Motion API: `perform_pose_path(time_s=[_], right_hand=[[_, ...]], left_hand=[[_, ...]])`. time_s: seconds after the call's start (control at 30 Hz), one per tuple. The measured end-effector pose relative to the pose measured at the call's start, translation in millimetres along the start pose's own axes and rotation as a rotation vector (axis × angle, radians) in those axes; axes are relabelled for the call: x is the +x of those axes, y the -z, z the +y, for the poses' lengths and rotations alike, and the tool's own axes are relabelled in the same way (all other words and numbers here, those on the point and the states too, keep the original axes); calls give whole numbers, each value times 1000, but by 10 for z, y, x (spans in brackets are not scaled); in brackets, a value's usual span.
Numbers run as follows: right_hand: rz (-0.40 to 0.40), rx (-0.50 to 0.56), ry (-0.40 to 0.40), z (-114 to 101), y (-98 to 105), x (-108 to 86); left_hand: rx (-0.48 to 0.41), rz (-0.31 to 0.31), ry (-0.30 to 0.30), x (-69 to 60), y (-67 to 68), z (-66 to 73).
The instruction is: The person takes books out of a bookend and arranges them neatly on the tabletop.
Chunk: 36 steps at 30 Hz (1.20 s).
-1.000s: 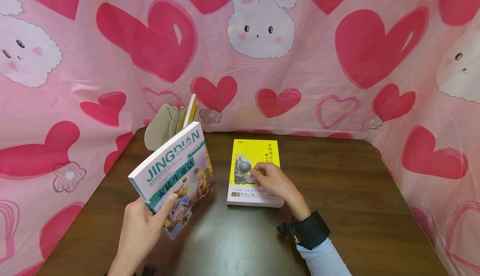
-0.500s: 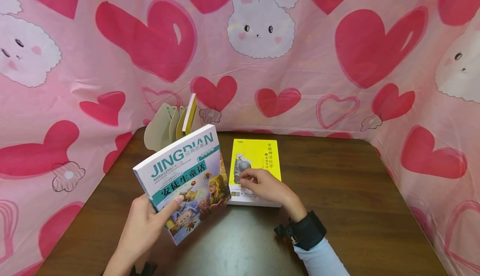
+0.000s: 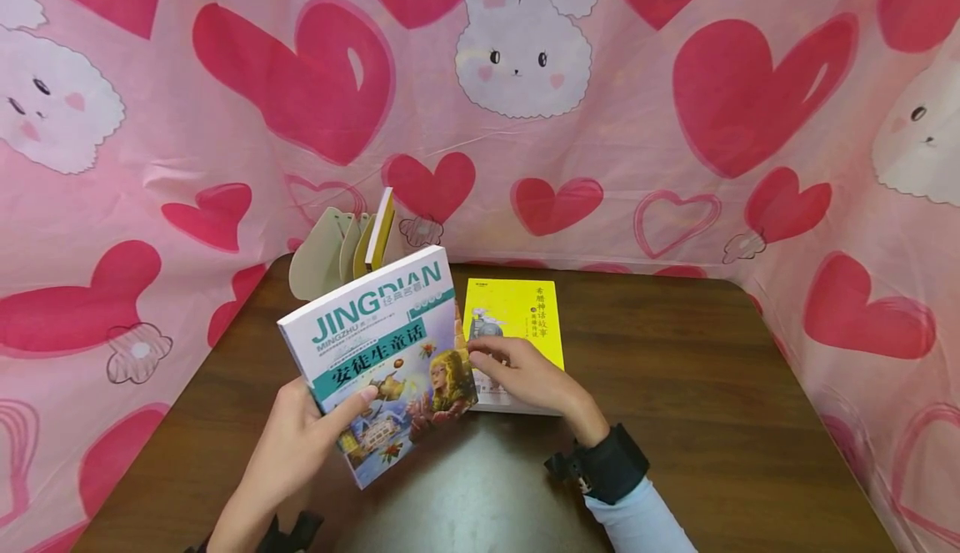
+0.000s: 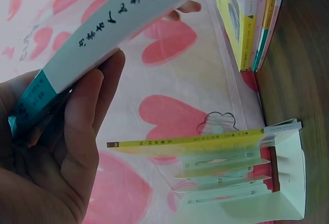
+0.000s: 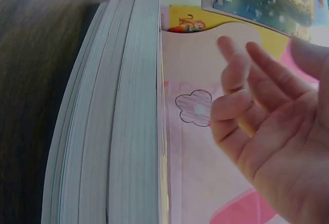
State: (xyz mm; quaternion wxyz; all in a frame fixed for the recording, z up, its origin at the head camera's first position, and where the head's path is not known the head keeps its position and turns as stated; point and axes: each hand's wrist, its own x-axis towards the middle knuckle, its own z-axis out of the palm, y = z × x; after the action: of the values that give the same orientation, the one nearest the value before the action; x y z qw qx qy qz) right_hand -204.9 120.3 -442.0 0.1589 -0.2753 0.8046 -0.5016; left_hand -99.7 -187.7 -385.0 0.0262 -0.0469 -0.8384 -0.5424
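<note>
My left hand (image 3: pixel 296 432) grips a paperback book (image 3: pixel 397 369) with a white and teal cover and a painted figure. Its thumb lies on the front cover, and the fingers are behind. In the left wrist view the white and teal spine (image 4: pixel 110 31) slants above the palm. My right hand (image 3: pixel 525 374) is at the book's right edge, over a yellow book (image 3: pixel 517 311) that tops a stack. In the right wrist view its fingers are loosely bent with nothing between them, and the thumb is near the paperback's lower edge; whether it touches cannot be told.
A pale green bookend rack (image 4: pixel 288 178) stands at the table's back left, with a thin yellow book (image 3: pixel 380 232) upright in it. Several books form the stack (image 5: pixel 113 111) under the yellow cover. A heart-print curtain (image 3: pixel 630 119) surrounds the brown table (image 3: pixel 690 419).
The paperback has moved right in my left hand, and its cover has turned more toward the head camera. My right hand has shifted slightly left, to the paperback's edge.
</note>
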Motion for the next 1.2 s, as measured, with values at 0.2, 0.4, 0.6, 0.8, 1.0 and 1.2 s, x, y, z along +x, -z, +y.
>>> perform_pose_path(time_s=[0.2, 0.4, 0.6, 0.8, 1.0, 1.2], right_hand=[[-40, 130, 24, -16, -10, 3], [-91, 174, 5, -25, -56, 24], [-99, 210, 2, 7, -62, 27], [-79, 210, 2, 6, -36, 16], [-65, 256, 20, -9, -11, 4], [-48, 271, 30, 15, -10, 16]], left_hand=[[-18, -53, -54, 69, -3, -24], [-57, -124, -117, 195, -14, -100], [-124, -177, -154, 336, 1, -208], [-183, -246, -181, 455, 23, -304], [-251, -322, -167, 545, 11, -377], [-270, -322, -148, 601, -15, -412]])
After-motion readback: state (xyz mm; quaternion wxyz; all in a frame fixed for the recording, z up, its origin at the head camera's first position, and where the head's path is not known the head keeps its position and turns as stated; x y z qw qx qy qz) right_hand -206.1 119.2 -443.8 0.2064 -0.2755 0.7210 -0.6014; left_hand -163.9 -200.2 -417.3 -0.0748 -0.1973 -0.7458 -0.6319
